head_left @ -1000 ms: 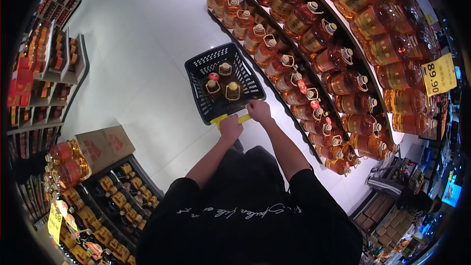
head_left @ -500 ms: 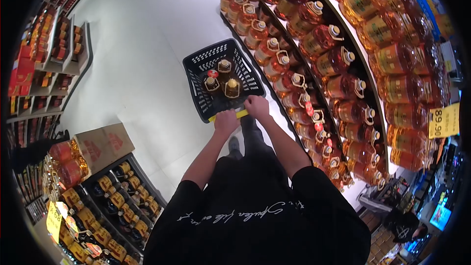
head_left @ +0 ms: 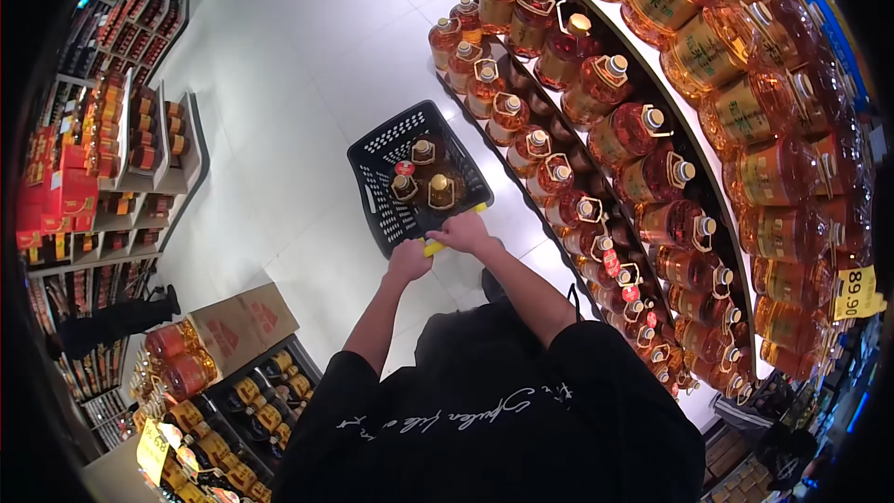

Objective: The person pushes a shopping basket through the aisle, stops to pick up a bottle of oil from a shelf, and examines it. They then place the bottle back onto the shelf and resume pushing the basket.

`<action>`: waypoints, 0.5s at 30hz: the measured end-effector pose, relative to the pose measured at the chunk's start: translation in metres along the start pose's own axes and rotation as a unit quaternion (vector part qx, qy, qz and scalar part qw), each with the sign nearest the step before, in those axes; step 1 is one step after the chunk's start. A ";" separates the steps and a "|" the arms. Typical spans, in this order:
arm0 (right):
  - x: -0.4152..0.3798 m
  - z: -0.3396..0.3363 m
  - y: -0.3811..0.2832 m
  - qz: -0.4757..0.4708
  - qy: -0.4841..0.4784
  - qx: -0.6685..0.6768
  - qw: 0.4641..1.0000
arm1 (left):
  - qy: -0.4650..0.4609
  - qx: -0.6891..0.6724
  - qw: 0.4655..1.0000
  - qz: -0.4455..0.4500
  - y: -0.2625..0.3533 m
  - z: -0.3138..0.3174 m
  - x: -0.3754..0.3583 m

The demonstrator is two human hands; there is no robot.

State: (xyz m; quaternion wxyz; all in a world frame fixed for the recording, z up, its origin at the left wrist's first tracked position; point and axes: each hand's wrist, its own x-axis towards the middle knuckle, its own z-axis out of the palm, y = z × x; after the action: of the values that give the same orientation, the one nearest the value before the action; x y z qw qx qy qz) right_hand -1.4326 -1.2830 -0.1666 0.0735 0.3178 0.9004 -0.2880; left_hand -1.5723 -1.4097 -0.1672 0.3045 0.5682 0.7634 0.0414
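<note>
A black slatted shopping basket (head_left: 365, 196) stands in front of me over the pale floor, slightly turned. Its yellow handle (head_left: 436, 247) runs along the near side. My left hand (head_left: 410, 261) is closed round the handle's left end, and my right hand (head_left: 464, 233) grips it further right. Inside the basket are three big bottles with handles at their necks: one gold-capped bottle (head_left: 440, 190), one pale-capped bottle (head_left: 423, 151) at the back, and one bottle (head_left: 403, 186) at the left with a red round tag.
Curved shelves of large amber bottles (head_left: 626, 135) rise close on the right, with a yellow price tag (head_left: 855, 293). At lower left is a cardboard box (head_left: 247, 326) beside dark bottles (head_left: 270, 414). Further left stand stocked shelves (head_left: 177, 154) and a partly visible person (head_left: 121, 321).
The view has shifted forward and turned slightly; shelves at both sides appear further right. The basket is angled more, and both hands stay on the handle.
</note>
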 end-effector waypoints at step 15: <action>0.136 -0.056 -0.015 -0.077 -0.108 -0.117 0.984 | 0.051 -0.005 0.999 -0.011 -0.059 -0.079 0.089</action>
State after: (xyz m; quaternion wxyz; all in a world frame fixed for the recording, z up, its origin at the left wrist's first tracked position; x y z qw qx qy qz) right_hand -1.5461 -1.1890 -0.1563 0.1843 0.2042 0.9363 -0.2184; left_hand -1.6775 -1.3292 -0.1648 0.2678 0.5558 0.7838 0.0708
